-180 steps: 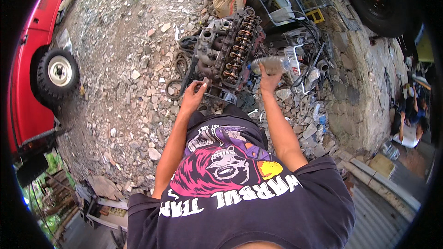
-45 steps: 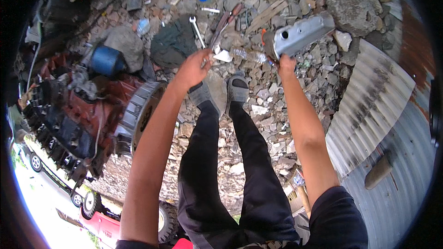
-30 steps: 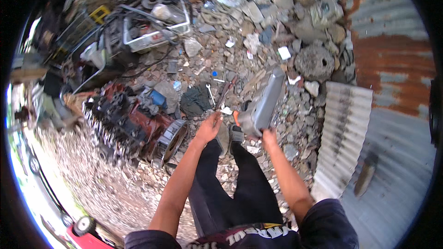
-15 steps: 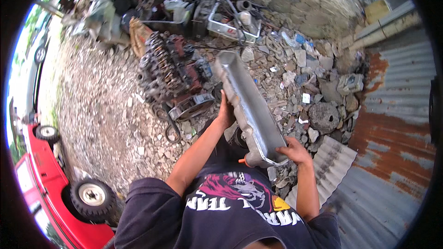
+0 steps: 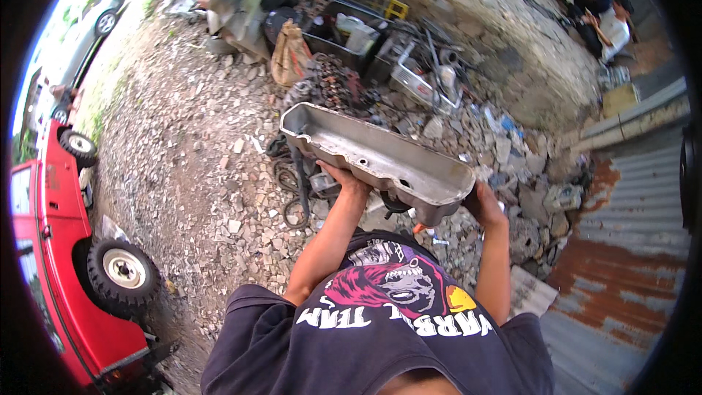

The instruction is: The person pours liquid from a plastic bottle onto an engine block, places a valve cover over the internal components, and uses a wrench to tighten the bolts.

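Observation:
A long grey metal valve cover (image 5: 380,155) is held up in front of me, its hollow inner side facing me. My left hand (image 5: 349,181) supports it from below near the middle of its near edge, most fingers hidden under the metal. At its right end, my right hand (image 5: 484,206) grips the corner, with the fingertips out of sight behind it. A small orange piece (image 5: 420,228) shows beneath that end. Beyond the cover, a dirty engine (image 5: 340,82) with exposed valve gear stands on the ground, partly hidden by it.
Rubble and gravel (image 5: 212,175) spread over the ground. Crates of parts (image 5: 424,86) and a brown sack (image 5: 291,55) lie ahead. A red vehicle (image 5: 62,249) stands at left, rusty corrugated sheets (image 5: 621,263) at right. People (image 5: 613,28) sit at the far right.
The valve cover has swung from a steep slant to a flatter one, its far end moving left and its near end rising. Both hands moved with it. My view has shifted, too.

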A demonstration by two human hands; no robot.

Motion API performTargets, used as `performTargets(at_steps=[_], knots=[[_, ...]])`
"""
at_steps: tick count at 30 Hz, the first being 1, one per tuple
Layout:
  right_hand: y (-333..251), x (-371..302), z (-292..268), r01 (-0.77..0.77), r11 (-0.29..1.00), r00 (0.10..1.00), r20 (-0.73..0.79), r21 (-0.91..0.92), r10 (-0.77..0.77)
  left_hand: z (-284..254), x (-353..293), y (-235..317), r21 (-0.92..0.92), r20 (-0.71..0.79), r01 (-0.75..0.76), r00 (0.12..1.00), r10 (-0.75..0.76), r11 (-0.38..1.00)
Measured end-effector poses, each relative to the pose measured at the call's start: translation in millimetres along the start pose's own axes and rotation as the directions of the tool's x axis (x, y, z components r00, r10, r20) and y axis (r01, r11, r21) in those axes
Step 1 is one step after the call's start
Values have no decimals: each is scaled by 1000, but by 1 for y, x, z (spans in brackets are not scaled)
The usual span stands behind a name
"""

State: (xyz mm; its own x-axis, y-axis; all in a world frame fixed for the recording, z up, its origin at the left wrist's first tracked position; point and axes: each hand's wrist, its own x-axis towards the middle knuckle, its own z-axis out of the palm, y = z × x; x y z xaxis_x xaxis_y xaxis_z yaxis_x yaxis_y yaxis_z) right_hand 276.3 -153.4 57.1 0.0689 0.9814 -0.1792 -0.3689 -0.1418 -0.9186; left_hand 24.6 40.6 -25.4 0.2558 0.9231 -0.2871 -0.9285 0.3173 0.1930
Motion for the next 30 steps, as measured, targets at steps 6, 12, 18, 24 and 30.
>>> performTargets(at_steps=[6, 12, 18, 24, 30], knots=[[27, 52, 119, 336, 906, 882, -252, -259, -399, 65, 10, 77, 34, -4, -181, 983, 181, 983], [43, 100, 125, 360, 918, 856, -332, -167, -396, 106, 0, 129, -40, 89, -148, 984, 151, 988], [1, 136, 132, 248, 963, 961, -149, 103, -231, 109, -6, 160, 102, 124, -204, 974, 191, 974], [-18, 189, 100, -10, 983, 998, 63, 184, -1, 127, -15, 139, 190, 89, -403, 915, 393, 895], [-36, 216, 88, -305, 922, 950, 140, 238, 278, 96, 1, 135, 236, 131, -605, 795, 592, 761]])
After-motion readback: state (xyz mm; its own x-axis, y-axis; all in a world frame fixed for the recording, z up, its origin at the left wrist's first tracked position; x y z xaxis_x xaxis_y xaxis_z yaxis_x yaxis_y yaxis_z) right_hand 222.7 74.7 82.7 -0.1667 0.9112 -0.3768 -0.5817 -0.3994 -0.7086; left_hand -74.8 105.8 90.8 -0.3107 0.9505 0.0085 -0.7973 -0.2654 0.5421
